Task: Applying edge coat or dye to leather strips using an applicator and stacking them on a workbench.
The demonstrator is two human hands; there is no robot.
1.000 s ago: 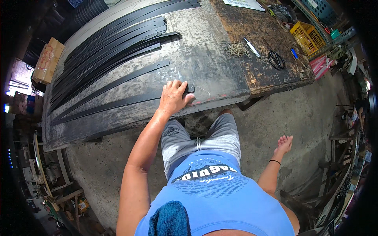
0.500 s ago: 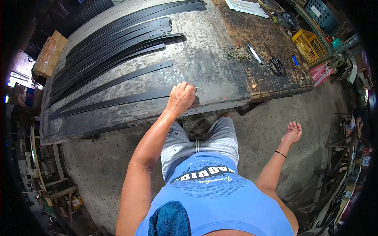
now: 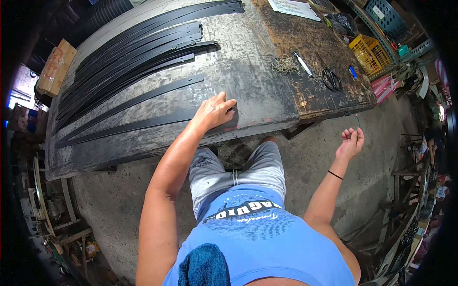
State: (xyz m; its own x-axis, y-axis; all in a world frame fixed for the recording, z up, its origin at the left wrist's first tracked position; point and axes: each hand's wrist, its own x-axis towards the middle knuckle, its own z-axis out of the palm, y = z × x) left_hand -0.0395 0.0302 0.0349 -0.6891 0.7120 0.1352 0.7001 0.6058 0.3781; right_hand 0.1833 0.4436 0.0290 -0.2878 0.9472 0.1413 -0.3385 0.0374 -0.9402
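Observation:
My left hand [image 3: 215,112] lies at the table's near edge on the end of a long flat black strip [image 3: 143,126], its fingers bent around that end and partly hiding it. A thin pale thread [image 3: 246,115] curls on the table just right of these fingers. Out to the right, over the floor, my right hand [image 3: 350,144] pinches a slim dark needle-like piece [image 3: 358,121] that points upward and has a small reddish tip. Whether a thread runs from it I cannot tell. Another single black strip [image 3: 162,90] lies beyond the held one.
Several black strips [image 3: 138,62] are stacked across the worn table [image 3: 248,90]. Toward the right lie a tangle of thread [image 3: 286,65], a white marker [image 3: 302,64], black scissors [image 3: 331,79] and a blue pen-like object [image 3: 353,72]. A yellow crate [image 3: 369,55] stands beyond; a cardboard box [image 3: 57,67] is at left.
My left hand has shifted slightly left, its thumb now farther out from the fingers. My right hand has risen a little and turned, and the slim piece in it has moved up.

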